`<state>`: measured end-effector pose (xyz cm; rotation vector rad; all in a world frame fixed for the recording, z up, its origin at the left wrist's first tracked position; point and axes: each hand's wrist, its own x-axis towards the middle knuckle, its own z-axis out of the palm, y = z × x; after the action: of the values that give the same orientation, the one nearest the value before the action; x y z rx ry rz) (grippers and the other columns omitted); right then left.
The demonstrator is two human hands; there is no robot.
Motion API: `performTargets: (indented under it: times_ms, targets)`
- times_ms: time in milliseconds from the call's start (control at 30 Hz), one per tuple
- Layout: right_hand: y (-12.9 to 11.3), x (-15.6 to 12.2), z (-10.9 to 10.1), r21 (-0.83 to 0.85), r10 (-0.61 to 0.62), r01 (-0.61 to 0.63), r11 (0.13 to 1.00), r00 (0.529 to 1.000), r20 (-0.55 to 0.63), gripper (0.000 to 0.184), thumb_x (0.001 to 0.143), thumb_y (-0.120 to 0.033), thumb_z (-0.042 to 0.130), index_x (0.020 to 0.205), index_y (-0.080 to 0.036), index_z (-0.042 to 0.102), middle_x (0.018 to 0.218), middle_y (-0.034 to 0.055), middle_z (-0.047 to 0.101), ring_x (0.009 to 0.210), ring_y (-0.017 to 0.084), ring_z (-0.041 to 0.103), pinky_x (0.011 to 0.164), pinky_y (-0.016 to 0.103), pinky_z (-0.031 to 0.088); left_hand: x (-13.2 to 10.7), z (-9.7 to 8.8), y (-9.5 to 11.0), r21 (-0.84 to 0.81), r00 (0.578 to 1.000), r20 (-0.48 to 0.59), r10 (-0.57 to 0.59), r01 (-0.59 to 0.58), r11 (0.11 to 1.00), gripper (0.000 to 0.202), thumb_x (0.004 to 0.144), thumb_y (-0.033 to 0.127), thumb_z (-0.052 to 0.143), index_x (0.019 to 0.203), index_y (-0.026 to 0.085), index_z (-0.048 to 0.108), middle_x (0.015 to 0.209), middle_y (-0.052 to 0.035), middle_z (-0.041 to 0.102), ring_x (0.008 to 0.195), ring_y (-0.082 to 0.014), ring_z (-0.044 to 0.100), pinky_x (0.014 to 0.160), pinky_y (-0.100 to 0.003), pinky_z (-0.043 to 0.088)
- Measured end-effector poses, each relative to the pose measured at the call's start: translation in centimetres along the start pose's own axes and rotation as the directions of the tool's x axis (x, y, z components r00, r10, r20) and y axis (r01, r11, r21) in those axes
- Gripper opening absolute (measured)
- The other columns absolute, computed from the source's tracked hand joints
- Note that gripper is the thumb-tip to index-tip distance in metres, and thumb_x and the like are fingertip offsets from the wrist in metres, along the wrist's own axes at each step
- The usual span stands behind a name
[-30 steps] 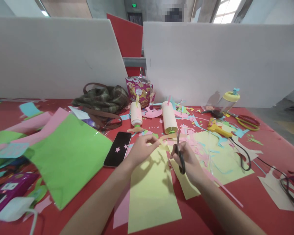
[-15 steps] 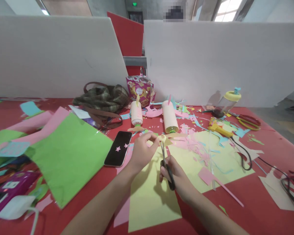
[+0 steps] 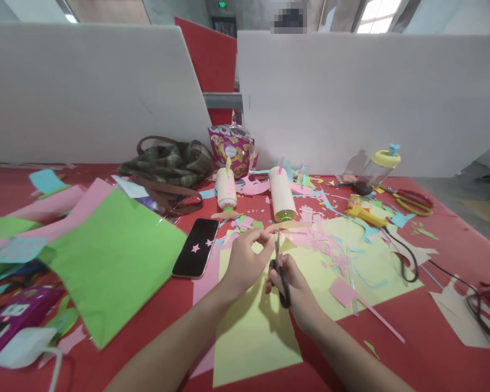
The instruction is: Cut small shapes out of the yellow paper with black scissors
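Observation:
My right hand (image 3: 294, 286) grips black-handled scissors (image 3: 285, 286), whose narrow blades point away from me and look nearly closed. Thumb and fingers of my left hand (image 3: 247, 258) are pinched together just left of the blade tips, on a small piece of pale yellow paper that is mostly hidden. Beneath both hands lies a yellow paper sheet (image 3: 255, 348), partly over a pink sheet (image 3: 202, 354). Two small pink stars rest on a black phone (image 3: 191, 261) left of my left hand. Beyond the hands are two paper-wrapped cylinders (image 3: 283, 193), each with a paper strip on top.
A green sheet (image 3: 118, 261) covers the left side, near a purple box (image 3: 24, 310) and a white plug. Paper scraps are strewn across the red table. On the right are a yellow glue gun (image 3: 367, 216), red-and-yellow scissors (image 3: 414, 201) and a clear bottle (image 3: 375, 171).
Both hands and the scissors have shifted slightly to the right. My left hand has turned a little, and the pale piece at its fingertips shows less than before.

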<state>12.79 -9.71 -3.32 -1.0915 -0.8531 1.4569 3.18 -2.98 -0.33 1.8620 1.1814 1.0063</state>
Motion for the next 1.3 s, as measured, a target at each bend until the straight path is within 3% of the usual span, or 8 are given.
performTargets:
  times_ms: [367,833,1300]
  targets:
    - [0.0,0.0,-0.1,-0.024,-0.004,0.004,1.0,1.0,-0.004,0.026,0.072,-0.037,0.054,0.068,-0.022,0.033,0.057,-0.0063,0.043,0.053,0.011,0.045,0.052,0.024,0.033,0.0,0.1,0.1,-0.154,0.995,0.042,-0.094,0.099,0.983,0.014,0.07,0.021,0.047,0.056,0.016,0.047,0.06,0.0018,0.052,0.062,-0.0106,0.049,0.062,-0.022,0.04]
    - [-0.5,-0.1,0.1,-0.044,-0.013,0.011,0.999,1.0,-0.027,0.03,0.069,-0.037,0.055,0.064,-0.022,0.03,0.052,-0.0079,0.04,0.045,0.008,0.04,0.046,0.022,0.031,0.2,-0.2,-0.3,-0.194,0.988,0.122,-0.093,0.116,0.974,0.016,0.071,0.023,0.047,0.057,0.015,0.047,0.06,0.0021,0.049,0.061,-0.0104,0.049,0.062,-0.022,0.04]
    - [0.0,-0.3,-0.1,-0.005,0.043,-0.042,0.999,0.999,0.02,0.029,0.068,-0.029,0.057,0.064,-0.022,0.029,0.053,-0.01,0.037,0.039,0.006,0.04,0.04,0.019,0.027,1.6,-2.8,-0.5,-0.121,0.941,0.334,-0.045,0.09,0.989,0.015,0.068,0.022,0.048,0.056,0.015,0.05,0.057,0.0024,0.048,0.057,-0.0098,0.046,0.059,-0.022,0.039]
